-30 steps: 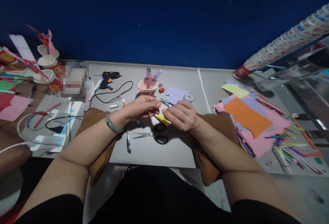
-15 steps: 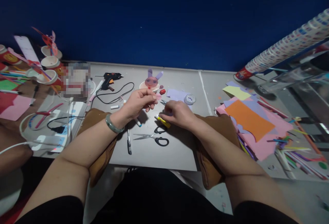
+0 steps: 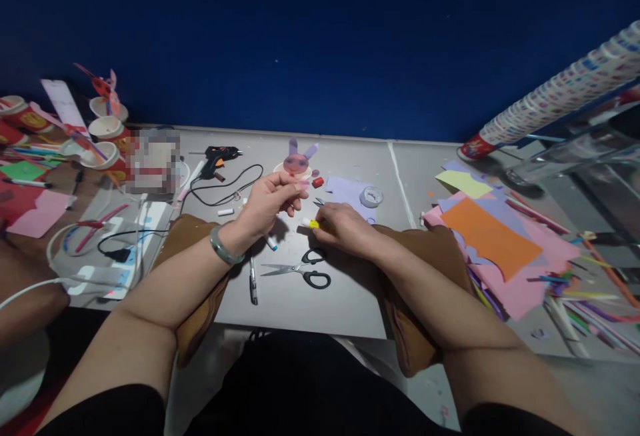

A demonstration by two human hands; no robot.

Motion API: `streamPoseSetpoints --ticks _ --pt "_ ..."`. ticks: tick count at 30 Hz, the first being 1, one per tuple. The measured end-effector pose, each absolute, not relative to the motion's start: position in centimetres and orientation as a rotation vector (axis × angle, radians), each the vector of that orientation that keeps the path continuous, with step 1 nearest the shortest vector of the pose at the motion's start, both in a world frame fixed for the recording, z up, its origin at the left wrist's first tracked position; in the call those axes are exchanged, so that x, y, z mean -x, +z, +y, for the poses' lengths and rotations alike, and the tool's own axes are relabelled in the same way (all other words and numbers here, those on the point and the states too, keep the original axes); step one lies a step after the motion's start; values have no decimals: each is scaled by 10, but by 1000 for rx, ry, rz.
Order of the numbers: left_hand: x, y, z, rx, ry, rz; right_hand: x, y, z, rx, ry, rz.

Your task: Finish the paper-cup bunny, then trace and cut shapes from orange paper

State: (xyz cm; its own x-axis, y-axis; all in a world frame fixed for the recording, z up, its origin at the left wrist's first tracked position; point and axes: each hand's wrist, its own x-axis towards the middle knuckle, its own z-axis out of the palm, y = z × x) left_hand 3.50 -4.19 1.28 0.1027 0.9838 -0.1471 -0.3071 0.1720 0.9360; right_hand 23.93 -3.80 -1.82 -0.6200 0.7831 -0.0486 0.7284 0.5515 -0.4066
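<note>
My left hand point(image 3: 267, 206), with a bangle on the wrist, pinches a small pink paper piece point(image 3: 303, 185) between thumb and fingertips. Lower and to the right, my right hand point(image 3: 343, 228) is closed around a yellow glue stick point(image 3: 313, 224), whose white end points left. Pointed metal tips point(image 3: 319, 202) show beside the right fingers; the rest is hidden. Behind my left hand stands a paper cup point(image 3: 311, 173) bearing a rabbit face point(image 3: 296, 164) with purple ears. A red cap point(image 3: 318, 183) lies near it. Black-handled scissors point(image 3: 295, 268) lie open below my hands.
Purple paper point(image 3: 344, 189) and a tape roll point(image 3: 371, 197) lie behind my right hand. A glue gun point(image 3: 220, 159) with its cord and a power strip point(image 3: 133, 249) are left. Coloured paper point(image 3: 493, 236) and a long cup stack point(image 3: 555, 96) are right. A pen point(image 3: 253, 283) lies in front.
My right hand has closed further over the glue stick, and less of its yellow body shows. The left hand still pinches the pink paper. The whole view has shifted slightly.
</note>
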Motion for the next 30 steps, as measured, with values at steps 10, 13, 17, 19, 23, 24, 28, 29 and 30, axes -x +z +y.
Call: streamPoseSetpoints --ticks 10,13,17,19,23,24,28,29,30 --pt "-35 10 -42 -990 1250 1035 -245 -17 -42 919 461 -1964" --pt "-34 7 -42 -1081 1277 1073 -244 -15 -46 880 282 -1834" --pt "-34 5 -44 -1164 1230 1097 -241 -13 -50 816 142 -1813" --pt "-35 5 -46 -1192 1215 1101 -240 -13 -51 754 96 -1831" --pt "-37 4 -49 -1254 1225 1080 -239 -16 -52 704 113 -1913" --pt "-37 3 -49 -1274 1227 1075 -239 -18 -52 717 124 -1928" --pt "-38 2 -52 -1322 1253 1056 -239 -22 -52 740 140 -1940" --pt "-39 1 -53 -1332 1259 1052 -239 -22 -52 742 131 -1944" --pt "-40 1 -53 -1337 1265 1050 -239 -22 -52 745 113 -1948"
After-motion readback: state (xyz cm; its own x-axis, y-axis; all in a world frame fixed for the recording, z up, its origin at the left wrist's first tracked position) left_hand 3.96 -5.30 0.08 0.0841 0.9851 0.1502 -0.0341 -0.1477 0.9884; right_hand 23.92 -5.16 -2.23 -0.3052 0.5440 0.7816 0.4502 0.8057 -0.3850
